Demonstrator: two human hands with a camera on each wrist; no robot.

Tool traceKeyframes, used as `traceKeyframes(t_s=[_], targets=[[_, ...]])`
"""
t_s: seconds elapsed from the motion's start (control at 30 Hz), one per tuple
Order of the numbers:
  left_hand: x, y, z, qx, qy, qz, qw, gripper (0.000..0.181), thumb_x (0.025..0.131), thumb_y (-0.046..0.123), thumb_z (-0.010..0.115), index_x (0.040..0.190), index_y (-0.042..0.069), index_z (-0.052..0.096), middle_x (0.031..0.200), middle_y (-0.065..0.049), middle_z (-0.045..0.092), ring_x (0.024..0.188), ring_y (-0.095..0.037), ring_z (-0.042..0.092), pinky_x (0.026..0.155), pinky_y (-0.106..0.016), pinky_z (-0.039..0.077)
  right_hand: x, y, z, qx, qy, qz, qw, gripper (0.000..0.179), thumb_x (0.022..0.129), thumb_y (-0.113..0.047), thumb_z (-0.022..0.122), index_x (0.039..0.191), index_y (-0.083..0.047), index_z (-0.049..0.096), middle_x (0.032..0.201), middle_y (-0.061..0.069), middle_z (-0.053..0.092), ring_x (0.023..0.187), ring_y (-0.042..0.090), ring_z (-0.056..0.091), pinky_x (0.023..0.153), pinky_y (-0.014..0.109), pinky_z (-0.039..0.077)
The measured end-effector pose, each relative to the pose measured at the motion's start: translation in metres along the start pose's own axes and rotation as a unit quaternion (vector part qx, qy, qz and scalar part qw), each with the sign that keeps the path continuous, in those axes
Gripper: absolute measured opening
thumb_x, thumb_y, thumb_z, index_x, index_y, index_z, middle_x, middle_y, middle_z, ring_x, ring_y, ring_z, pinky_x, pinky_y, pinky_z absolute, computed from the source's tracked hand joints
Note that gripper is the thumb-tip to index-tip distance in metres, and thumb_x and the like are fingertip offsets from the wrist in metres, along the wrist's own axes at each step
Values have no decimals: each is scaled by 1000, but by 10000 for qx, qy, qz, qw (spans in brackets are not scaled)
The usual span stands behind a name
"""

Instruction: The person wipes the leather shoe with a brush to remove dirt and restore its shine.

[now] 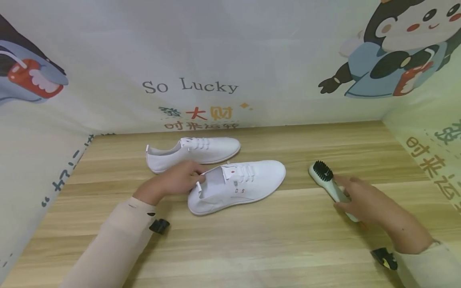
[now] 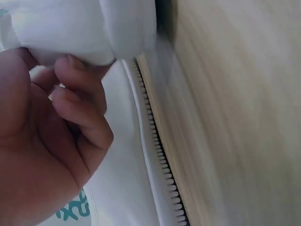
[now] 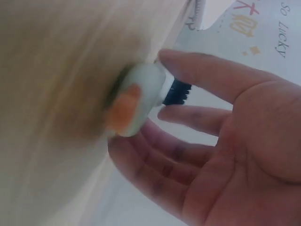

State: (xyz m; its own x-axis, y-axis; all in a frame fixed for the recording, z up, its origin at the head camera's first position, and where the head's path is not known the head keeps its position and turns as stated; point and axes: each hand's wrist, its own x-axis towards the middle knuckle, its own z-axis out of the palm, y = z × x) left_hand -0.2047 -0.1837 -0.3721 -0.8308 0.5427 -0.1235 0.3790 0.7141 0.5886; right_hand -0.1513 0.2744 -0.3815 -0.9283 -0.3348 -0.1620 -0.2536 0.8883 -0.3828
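Two white lace-up shoes lie on the wooden surface. My left hand (image 1: 181, 178) pinches the collar of the nearer shoe (image 1: 264, 180) at its far side, close to the heel; its toe points right. In the left wrist view the fingers (image 2: 77, 77) press against the white material. Just behind lies the other shoe (image 1: 216, 150), also toe right. On the right, a pale green brush (image 1: 333, 190) with black bristles facing up has its handle under my right hand (image 1: 367, 200). Thumb and fingers spread loosely along both sides of the handle, whose orange end (image 3: 124, 110) faces the right wrist camera.
A printed white backdrop (image 1: 288, 80) with cartoon figures and lettering rises behind and at both sides of the wooden surface (image 1: 252, 244). Small black devices (image 1: 159, 226) sit at the wrists, by the light sleeves (image 1: 111, 240).
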Motion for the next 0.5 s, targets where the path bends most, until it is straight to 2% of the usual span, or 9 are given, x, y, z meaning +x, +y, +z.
traceKeyframes(t_s=[0.1,0.17,0.23,0.3,0.37,0.43,0.5], targets=[[-5,1,-5,-128,202,-286,9993,18,100,20,58,104,13,75,94,-3,72,71,-11,62,68,-29,52,-3,-6,-3,-459,412,-18,9981,72,94,-27,69,147,10,37,123,44,51,101,48,61,77,56,53],[-10,7,-8,-44,623,-434,9971,25,102,28,57,117,14,72,113,-3,72,84,-15,66,75,-35,55,-6,-12,-6,-604,817,-33,9948,71,97,-33,65,150,5,36,127,41,51,112,54,53,85,65,47],[-15,17,-11,290,1203,-417,9914,32,103,33,55,127,15,68,125,-5,68,104,-22,66,90,-42,54,-6,-20,-9,-550,1155,-74,9918,70,99,-37,61,153,0,34,132,39,48,119,55,47,91,68,42],[-22,28,-11,755,1768,-358,9807,38,104,37,53,135,16,62,138,-7,61,124,-29,59,104,-51,44,-4,-32,-12,-488,1364,-136,9894,71,100,-40,59,155,-6,32,140,36,44,127,55,41,98,70,35],[-28,39,-10,1286,2198,-360,9664,46,103,41,53,142,18,54,150,-9,49,140,-34,44,112,-57,32,0,-43,-12,-531,1485,-234,9872,70,100,-43,58,156,-10,31,146,33,40,132,56,36,102,72,29],[-32,47,-7,1759,2458,-438,9522,54,101,47,52,149,21,46,159,-11,37,148,-39,30,116,-63,20,5,-54,-11,-676,1526,-296,9855,71,100,-47,57,157,-13,30,152,31,34,137,55,32,105,73,26],[-34,51,-5,2110,2519,-651,9422,64,100,55,49,155,24,37,165,-11,25,152,-41,18,117,-66,11,12,-65,-10,-871,1603,-375,9825,72,99,-48,57,157,-16,29,155,29,30,140,55,29,106,73,25]])
